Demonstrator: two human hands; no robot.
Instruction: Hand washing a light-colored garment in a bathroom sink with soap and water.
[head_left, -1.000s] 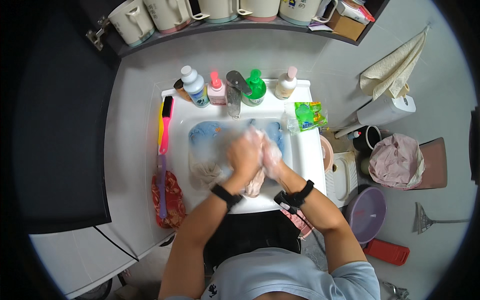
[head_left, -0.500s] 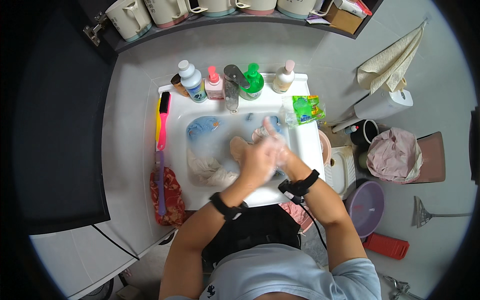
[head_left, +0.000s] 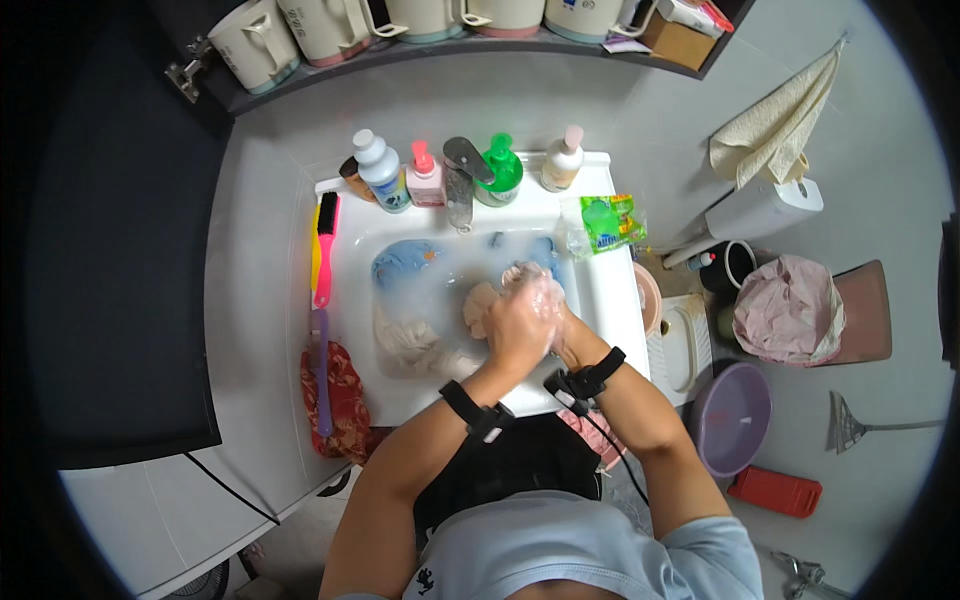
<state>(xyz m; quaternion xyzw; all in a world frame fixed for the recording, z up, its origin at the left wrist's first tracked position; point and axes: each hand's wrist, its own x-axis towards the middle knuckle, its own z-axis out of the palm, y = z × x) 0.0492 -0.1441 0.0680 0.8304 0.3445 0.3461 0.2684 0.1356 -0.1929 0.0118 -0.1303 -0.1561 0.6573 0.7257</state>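
Observation:
Over the right half of a white sink (head_left: 345,300) filled with cloudy, soapy water, my two hands are pressed together. My left hand (head_left: 520,325) is closed, its fingers wrapped against the other hand. My right hand (head_left: 548,300) is closed too and covered with suds. A wet beige cloth (head_left: 480,308) is bunched between them and sticks out to the left and above; its kind and the exact grip are partly hidden. Blue fabric (head_left: 405,262) lies in the water at the far left, and white fabric (head_left: 405,340) at the near left.
Behind the basin stand a faucet (head_left: 460,190) and several bottles, among them a green pump bottle (head_left: 500,175). A green packet (head_left: 605,222) lies on the right rim. A pink brush (head_left: 325,250) rests along the left rim. A purple basin (head_left: 733,420) is at the right.
The right hand's raised fingers have folded down, and both hands are now closed together over the cloth. My wrists have drawn nearer each other. The view has shifted slightly.

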